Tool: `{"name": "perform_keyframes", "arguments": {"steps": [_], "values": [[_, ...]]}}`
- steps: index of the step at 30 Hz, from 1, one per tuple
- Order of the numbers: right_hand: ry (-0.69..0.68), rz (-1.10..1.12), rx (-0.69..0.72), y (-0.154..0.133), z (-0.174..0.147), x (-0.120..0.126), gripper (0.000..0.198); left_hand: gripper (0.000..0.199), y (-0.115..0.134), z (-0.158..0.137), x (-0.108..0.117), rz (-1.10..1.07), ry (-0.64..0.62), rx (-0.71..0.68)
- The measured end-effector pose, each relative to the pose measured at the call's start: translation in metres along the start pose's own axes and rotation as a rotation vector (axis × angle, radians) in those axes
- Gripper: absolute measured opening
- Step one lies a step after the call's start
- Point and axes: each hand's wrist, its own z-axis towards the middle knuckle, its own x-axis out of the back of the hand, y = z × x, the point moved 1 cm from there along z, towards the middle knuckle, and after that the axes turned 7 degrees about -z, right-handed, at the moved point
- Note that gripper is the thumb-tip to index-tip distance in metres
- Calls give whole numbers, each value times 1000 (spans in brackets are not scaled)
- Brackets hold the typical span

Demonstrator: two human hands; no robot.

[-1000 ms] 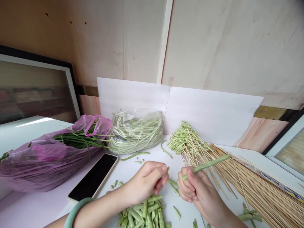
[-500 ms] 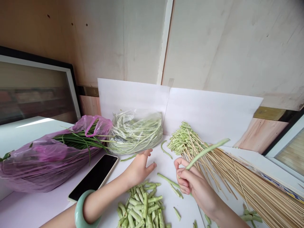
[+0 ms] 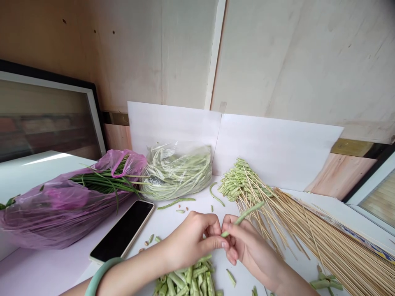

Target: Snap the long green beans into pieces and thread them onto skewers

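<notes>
Held between thumb and fingers of my right hand [image 3: 251,246] is a length of green long bean [image 3: 253,209], its free end slanting up to the right. My left hand [image 3: 193,240] meets it at the near end, thumb and curled fingers closed on the tip; the exact contact is partly hidden. Below both hands lies a heap of short bean pieces [image 3: 188,281], partly covered by my left forearm. A pale green bangle [image 3: 100,275] circles my left wrist.
Behind are a clear bag of long beans [image 3: 182,172] and a purple bag [image 3: 58,209] with green stalks. A phone [image 3: 123,230] lies left. To the right are skewered bean pieces [image 3: 234,181] and many bamboo skewers [image 3: 327,230]. White boards [image 3: 274,148] stand along the wall.
My left hand has moved right and closed at the bean's near end, from being open and apart. The bean has come lower and left in my right hand, and less of it shows.
</notes>
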Motion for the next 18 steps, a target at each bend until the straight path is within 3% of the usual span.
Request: {"name": "perform_keyframes", "arguments": {"steps": [5, 8, 14, 18], "values": [[81, 44, 62, -6, -2, 6, 30, 33, 2, 1, 7, 144, 62, 47], [73, 20, 86, -6, -3, 5, 35, 34, 3, -1, 4, 175, 32, 23], [-14, -89, 65, -4, -7, 4, 36, 36, 15, -8, -1, 37, -137, -62], [-287, -227, -27, -3, -16, 7, 33, 35, 12, -12, 0, 115, -388, -227]]}}
